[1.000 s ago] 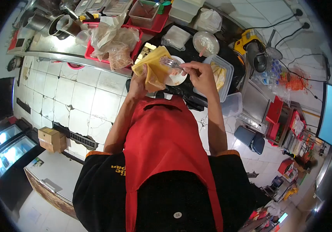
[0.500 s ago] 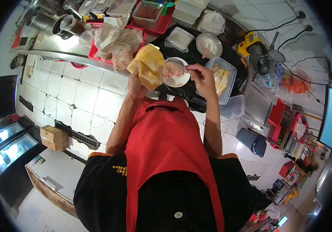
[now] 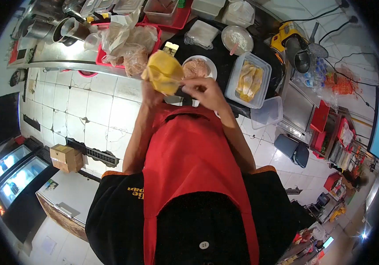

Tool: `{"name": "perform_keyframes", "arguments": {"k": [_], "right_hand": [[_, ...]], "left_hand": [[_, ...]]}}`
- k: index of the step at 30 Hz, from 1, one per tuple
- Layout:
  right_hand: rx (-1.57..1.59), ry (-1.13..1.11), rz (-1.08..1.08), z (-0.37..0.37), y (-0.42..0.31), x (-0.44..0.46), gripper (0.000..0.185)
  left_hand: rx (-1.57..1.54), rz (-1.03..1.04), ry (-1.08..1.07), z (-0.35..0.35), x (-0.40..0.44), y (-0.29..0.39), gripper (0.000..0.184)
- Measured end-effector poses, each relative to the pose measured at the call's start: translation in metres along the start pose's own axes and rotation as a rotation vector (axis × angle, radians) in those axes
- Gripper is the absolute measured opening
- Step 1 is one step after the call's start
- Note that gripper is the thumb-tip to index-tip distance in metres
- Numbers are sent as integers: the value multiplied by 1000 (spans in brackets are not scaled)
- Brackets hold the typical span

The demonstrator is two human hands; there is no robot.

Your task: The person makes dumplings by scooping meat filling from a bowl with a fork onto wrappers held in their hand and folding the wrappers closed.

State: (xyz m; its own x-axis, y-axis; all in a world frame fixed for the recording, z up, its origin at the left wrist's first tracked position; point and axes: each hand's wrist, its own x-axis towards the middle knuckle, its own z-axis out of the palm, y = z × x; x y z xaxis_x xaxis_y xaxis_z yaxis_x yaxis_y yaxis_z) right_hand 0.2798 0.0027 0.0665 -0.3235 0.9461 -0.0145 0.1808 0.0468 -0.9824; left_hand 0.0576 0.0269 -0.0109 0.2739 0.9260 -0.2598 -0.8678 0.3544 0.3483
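A thin yellow wrapper [image 3: 162,70] is held up by my left hand [image 3: 152,92], whose fingers grip its lower edge. My right hand [image 3: 203,90] is closed on the handle of a fork, whose head is hidden at the wrapper's right side. Beyond my right hand, a white plate [image 3: 214,70] bears a mound of pinkish filling [image 3: 195,68]. To the right stands a clear container [image 3: 266,81] with folded yellow pieces [image 3: 250,79] in it. Behind the plate is a metal bowl [image 3: 238,39] of white powder with a pink-handled utensil.
A red tray [image 3: 101,55] of plastic bags [image 3: 135,57] lies at the back left, near metal pots. A white packet [image 3: 201,34] rests on the black-covered table. An empty clear container [image 3: 267,112] is at the right edge. A yellow machine [image 3: 286,35] stands farther right.
The filling has returned to the plate area in view, and my right hand has moved left and down to the wrapper. The view has shifted slightly.
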Motion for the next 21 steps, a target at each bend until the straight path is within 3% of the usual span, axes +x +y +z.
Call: {"name": "perform_keyframes", "arguments": {"k": [1,2,4,7,12,14,21], "right_hand": [[24,35,60,-8,13,-1,22],[-70,203,-50,-13,45,-2,21],[-551,159,260,-31,81,-10,20],[-810,348,256,-19,127,-8,19],[-786,323,193,-14,131,-12,15],[-808,262,366,-20,121,-12,15],[-880,197,368,-6,112,-8,16]], "left_hand": [[49,58,77,1,-4,10,50],[-25,85,52,-3,-7,20,48],[-23,101,72,-9,-14,35,49],[-3,119,91,-9,-18,41,50],[23,136,148,-12,-24,38,51],[53,133,183,-13,-26,34,51],[113,98,260,-11,-24,26,54]]}}
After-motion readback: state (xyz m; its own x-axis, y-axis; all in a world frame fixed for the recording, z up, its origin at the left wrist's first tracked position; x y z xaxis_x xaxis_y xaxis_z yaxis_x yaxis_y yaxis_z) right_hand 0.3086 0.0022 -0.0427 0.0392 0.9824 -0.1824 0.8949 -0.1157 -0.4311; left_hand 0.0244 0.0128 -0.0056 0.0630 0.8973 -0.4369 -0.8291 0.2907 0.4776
